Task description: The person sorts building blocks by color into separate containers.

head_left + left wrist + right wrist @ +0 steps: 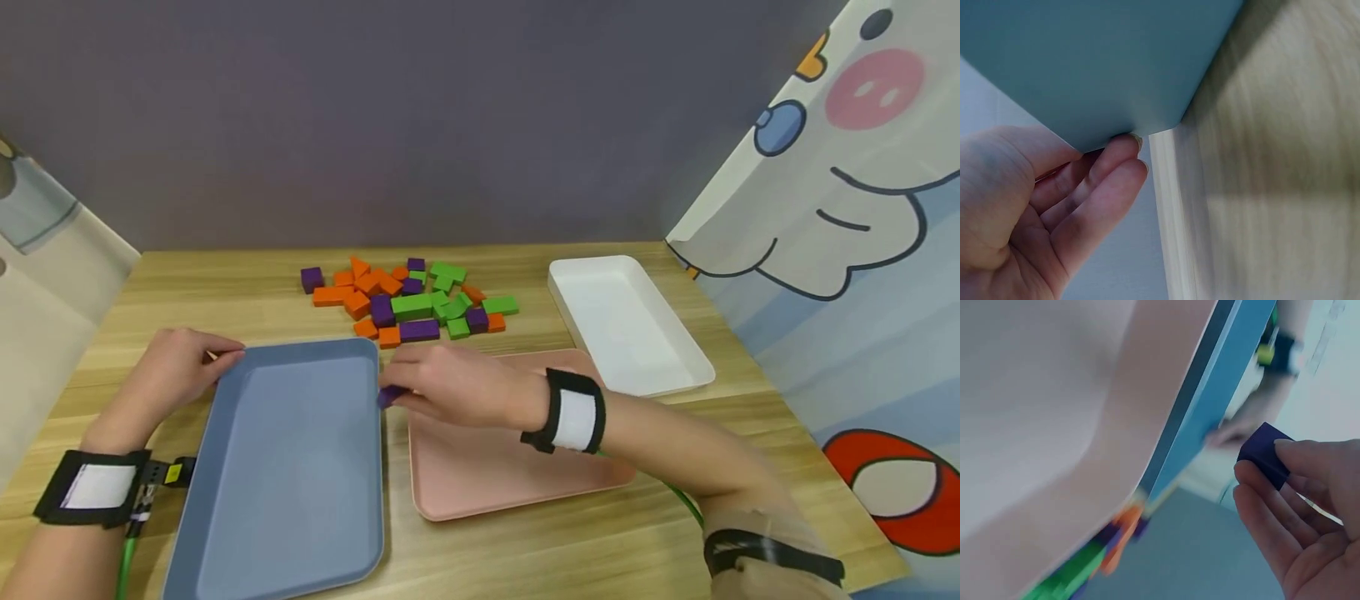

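Between the thumb and fingers of my right hand [450,385] I pinch a purple block [1265,453], held by the right rim of the blue tray [288,475]. The pink tray [517,475] lies partly under that hand and forearm. My left hand [180,371] grips the far left corner of the blue tray, thumb and fingertips on its edge, as the left wrist view also shows. Beyond both trays lies a loose pile of blocks, among them a long green block [412,307], a purple block [312,279] and an orange block [357,305].
A white tray [633,329] stands at the right on the wooden table [442,558]. Behind the table rises a grey wall panel [405,125]. Cartoon-printed sheets [847,217] hang at both sides. Cables run from the wrist straps [93,486].
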{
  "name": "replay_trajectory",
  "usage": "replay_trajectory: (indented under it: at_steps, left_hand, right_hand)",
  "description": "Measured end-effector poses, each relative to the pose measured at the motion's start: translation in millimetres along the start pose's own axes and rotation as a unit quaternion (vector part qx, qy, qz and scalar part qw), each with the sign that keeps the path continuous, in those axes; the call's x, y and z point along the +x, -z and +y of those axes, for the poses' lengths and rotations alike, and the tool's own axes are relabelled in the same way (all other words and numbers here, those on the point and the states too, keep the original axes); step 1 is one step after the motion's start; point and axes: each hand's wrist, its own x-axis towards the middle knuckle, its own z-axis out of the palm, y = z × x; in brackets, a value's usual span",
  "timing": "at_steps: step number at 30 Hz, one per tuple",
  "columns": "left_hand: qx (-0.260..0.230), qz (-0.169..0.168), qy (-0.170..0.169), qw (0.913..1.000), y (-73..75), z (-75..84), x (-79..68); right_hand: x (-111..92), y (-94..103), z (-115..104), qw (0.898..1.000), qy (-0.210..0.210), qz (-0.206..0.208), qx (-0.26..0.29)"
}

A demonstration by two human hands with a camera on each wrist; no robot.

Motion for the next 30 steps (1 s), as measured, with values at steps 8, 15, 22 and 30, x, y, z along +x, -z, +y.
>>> replay_trajectory:
  at_steps: [8,15,22,30]
  left_hand:
    - [0.003,-0.01,0.005,0.9999,1.2,3.6,-1.5]
    - [0.0,-0.013,0.004,0.9999,0.0,4.4,0.5]
    - [0.004,-0.004,-0.001,1.0,-0.8,2.0,-2.5]
    - [-0.001,-0.006,0.005,1.0,-0.8,2.6,-4.6]
  right_hand:
    - [16.5,-30.7,-51.3,0.988,0.052,-0.147,-0.023]
    - [22.7,-53.5,-68.1,0.978,0.073,-0.189,-0.043]
    - [24.6,-64.9,-71.3,0.97,0.081,-0.219,-0.064]
    - [26.2,-70.7,-73.3,0.967,0.079,-0.227,-0.08]
